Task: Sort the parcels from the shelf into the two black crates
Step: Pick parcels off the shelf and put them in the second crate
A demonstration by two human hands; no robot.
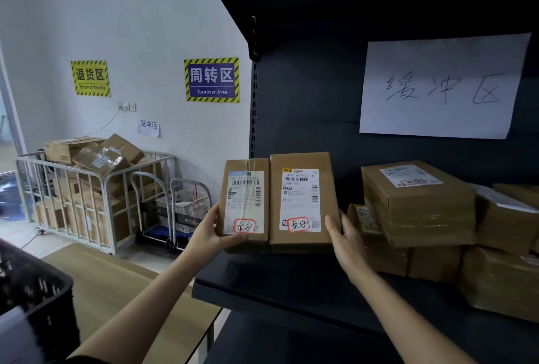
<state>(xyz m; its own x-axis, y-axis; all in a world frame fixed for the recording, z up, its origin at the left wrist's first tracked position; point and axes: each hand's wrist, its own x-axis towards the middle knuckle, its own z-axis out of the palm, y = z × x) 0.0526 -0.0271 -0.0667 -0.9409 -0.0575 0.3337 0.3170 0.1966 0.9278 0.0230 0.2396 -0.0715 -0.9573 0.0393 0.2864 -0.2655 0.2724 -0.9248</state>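
At the lower left edge, nearest the camera, the corner of a black crate (pixel 38 290) stands on a pale wooden table (pixel 116 285); what it holds cannot be made out. Two bare forearms reach forward from the bottom of the view to the dark shelf (pixel 291 285).

The left hand (pixel 210 232) grips the bottom left corner of the left parcel (pixel 246 203), with its thumb laid across the front face. The right hand (pixel 344 235) clasps the lower right edge of the right parcel (pixel 302 200), thumb in front and fingers hidden behind. The two brown cartons are held upright, side by side and touching, above the front part of the shelf board. Their white shipping labels face the camera, each with a red-outlined handwritten sticker at its foot.

Just beside the right hand, stacked parcels (pixel 420 203) lie further back on the same board, the topmost box tilted. Above them a white paper sign (pixel 443 86) with handwritten characters hangs on the shelf's dark back panel.

Across the room to the left, a wire cage trolley (pixel 87 194) is heaped with cardboard boxes. Hand trucks (pixel 175 212) stand beside it. On the white wall behind hang a blue "Turnover Area" sign (pixel 212 80) and a yellow sign (pixel 90 78).
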